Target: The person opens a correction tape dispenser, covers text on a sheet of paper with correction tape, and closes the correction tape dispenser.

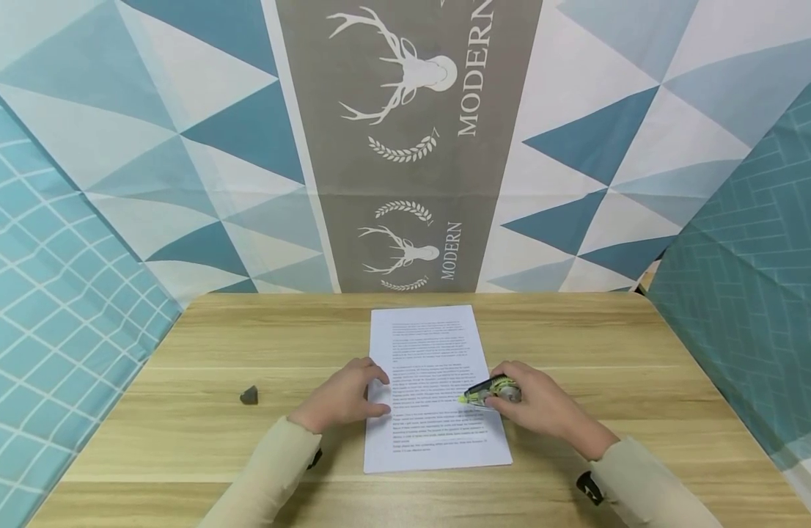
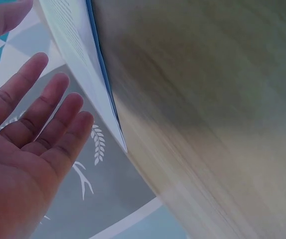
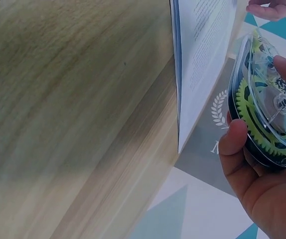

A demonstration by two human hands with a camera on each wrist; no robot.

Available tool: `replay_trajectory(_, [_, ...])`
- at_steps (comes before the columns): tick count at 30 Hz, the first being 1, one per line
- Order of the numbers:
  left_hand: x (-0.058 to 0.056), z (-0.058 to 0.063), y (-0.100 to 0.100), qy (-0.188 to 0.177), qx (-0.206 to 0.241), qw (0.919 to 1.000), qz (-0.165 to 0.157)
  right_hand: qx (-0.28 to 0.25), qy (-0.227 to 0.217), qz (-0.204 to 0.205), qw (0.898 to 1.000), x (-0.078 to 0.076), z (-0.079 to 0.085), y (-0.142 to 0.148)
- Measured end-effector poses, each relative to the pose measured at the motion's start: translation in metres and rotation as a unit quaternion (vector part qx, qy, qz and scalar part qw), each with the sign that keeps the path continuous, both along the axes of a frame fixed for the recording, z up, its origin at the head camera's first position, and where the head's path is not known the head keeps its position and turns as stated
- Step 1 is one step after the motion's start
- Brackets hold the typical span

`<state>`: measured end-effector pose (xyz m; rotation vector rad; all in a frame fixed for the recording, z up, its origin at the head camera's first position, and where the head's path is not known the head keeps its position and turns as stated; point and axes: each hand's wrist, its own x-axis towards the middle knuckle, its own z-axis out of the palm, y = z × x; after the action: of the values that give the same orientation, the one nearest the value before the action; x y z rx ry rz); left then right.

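Note:
A stack of printed paper [image 1: 421, 458] lies on the table, its text facing up. My right hand [image 1: 534, 400] holds a correction tape [image 1: 491, 392] above the right part of the page, tip pointing left. In the right wrist view, the clear case of the correction tape [image 3: 267, 104] shows green gear wheels, with thumb and fingers around it. At the paper's left edge is my left hand [image 1: 346, 396], fingers spread and holding nothing. The left wrist view shows that hand [image 2: 28, 134] with its fingers loosely extended; whether it touches the paper cannot be told.
A small dark grey object [image 1: 249, 395] of unclear kind sits on the wooden table [image 1: 300, 337], left of my left hand. Behind the table hangs a patterned cloth [image 1: 405, 169] with deer heads and triangles. Tiled-pattern sheets [image 1: 56, 293] stand at both sides.

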<state>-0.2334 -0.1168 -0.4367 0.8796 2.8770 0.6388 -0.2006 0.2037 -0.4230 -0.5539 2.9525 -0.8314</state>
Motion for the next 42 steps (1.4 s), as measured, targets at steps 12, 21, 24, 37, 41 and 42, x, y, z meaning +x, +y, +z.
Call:
replay_trajectory(12, [-0.009, -0.002, 0.001, -0.008, 0.002, 1.0000, 0.005, -0.007, 0.007, -0.007, 1.000, -0.005, -0.002, -0.002])
replay_trajectory(21, [-0.016, -0.002, 0.003, -0.005, -0.001, 1.0000, 0.002, -0.021, -0.005, -0.009, 1.000, -0.009, -0.003, -0.005])
replay_trajectory(24, [-0.018, -0.001, 0.004, -0.012, -0.003, 0.9999, 0.005, -0.024, -0.005, -0.008, 1.000, -0.010, -0.003, -0.006])
replay_trajectory(37, [-0.023, -0.008, 0.007, -0.006, -0.006, 0.9999, 0.008, -0.034, -0.015, -0.004, 0.999, -0.014, -0.002, -0.009])
replay_trajectory(41, [-0.025, -0.010, 0.008, -0.012, -0.003, 0.9999, 0.010, -0.030, -0.008, 0.000, 1.000, -0.017, -0.001, -0.011])
replay_trajectory(42, [-0.025, -0.010, 0.008, -0.014, -0.002, 0.9999, 0.010, -0.028, -0.004, 0.002, 1.000, -0.018, -0.001, -0.011])
